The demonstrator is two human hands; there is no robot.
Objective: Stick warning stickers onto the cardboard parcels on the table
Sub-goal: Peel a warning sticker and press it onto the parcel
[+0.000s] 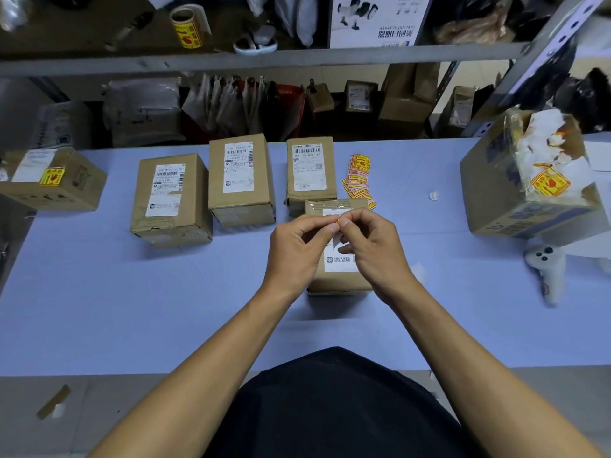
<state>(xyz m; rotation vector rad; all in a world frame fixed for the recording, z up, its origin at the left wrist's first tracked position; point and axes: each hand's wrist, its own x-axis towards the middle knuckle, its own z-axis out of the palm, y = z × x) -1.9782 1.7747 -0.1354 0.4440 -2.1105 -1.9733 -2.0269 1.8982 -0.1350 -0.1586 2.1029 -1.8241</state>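
Parcels (171,199): six on table; both hands (339,226) pinch one sticker (337,221).

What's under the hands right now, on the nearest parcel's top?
The nearest parcel shows a white label on its top. The left hand and right hand pinch a small sticker above it, hiding most of the label.

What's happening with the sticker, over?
Both hands, left and right, pinching one warning sticker. Above nearest cardboard parcel, not stuck yet. Nothing blocking.
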